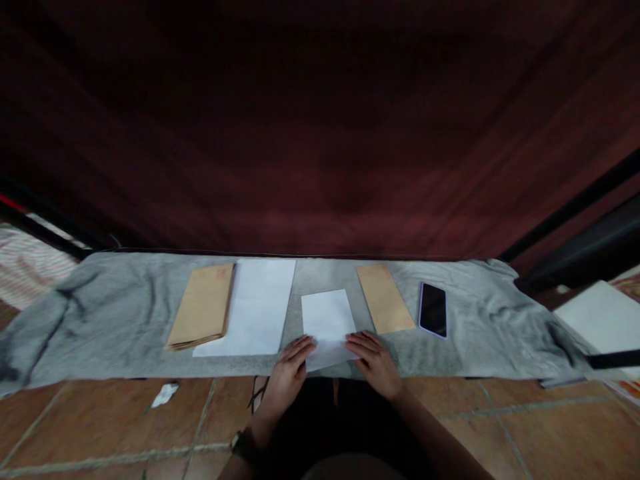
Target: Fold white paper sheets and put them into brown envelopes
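A small white sheet of paper (327,317) lies near the front edge of the grey cloth, its lower part greyer, with what looks like a crease across it. My left hand (291,370) has its fingers closed on the left edge of this paper. At the right edge, my right hand (376,363) grips it the same way, fingers together. The undersides of both thumbs are hidden. Just beyond my right hand lies a single brown envelope (385,299), slightly slanted. Left of the paper, a stack of larger white sheets (263,307) sits partly under a pile of brown envelopes (204,303).
A phone (433,311) with a dark screen and pale purple edge lies right of the single envelope. Grey cloth (115,320) covers the narrow surface. A dark red hanging (320,147) rises behind it. A crumpled white scrap (165,395) lies on the tiled floor.
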A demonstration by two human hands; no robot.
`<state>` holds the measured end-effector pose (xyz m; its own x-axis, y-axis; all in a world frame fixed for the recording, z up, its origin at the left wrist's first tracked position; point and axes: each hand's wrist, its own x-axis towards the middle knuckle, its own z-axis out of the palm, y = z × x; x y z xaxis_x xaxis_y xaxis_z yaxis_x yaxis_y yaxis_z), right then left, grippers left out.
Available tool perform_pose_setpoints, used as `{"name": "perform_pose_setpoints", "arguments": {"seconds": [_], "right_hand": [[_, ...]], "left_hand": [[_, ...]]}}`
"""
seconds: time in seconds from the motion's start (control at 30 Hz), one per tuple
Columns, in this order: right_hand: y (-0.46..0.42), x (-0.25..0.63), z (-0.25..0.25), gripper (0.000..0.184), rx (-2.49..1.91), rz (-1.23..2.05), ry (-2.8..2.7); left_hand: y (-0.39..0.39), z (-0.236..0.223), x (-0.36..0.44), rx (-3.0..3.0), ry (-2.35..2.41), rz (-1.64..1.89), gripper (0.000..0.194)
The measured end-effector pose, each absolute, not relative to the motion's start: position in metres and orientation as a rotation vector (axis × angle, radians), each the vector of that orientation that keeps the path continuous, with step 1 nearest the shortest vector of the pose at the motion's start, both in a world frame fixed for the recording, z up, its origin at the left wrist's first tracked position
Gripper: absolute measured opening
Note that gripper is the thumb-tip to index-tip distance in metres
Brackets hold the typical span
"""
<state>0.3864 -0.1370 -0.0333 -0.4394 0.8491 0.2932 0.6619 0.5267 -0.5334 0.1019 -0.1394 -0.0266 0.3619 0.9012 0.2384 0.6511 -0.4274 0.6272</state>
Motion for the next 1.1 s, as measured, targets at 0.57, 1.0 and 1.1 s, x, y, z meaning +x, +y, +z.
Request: {"name": "perform_pose_setpoints", "arguments": {"seconds": [0.57,1.0,1.1], "right_hand": [[-0.119,0.379,-0.042,0.027,-1.475,0.426,-1.847],[-0.094,0.357,-0.049,0.045,-1.573,0.321,-1.705],[-0.088,0.352,-0.051,0.045,-1.577,0.223,-1.771]], "left_hand": [[-0.125,-0.017,0.12,1.874,1.723,0.949,0.034],[-0.099,-0.013,0.132,1.802,1.899,0.927,0.023],[-0.094,-0.009,0.135,1.838,1.952,0.846,0.023]]}}
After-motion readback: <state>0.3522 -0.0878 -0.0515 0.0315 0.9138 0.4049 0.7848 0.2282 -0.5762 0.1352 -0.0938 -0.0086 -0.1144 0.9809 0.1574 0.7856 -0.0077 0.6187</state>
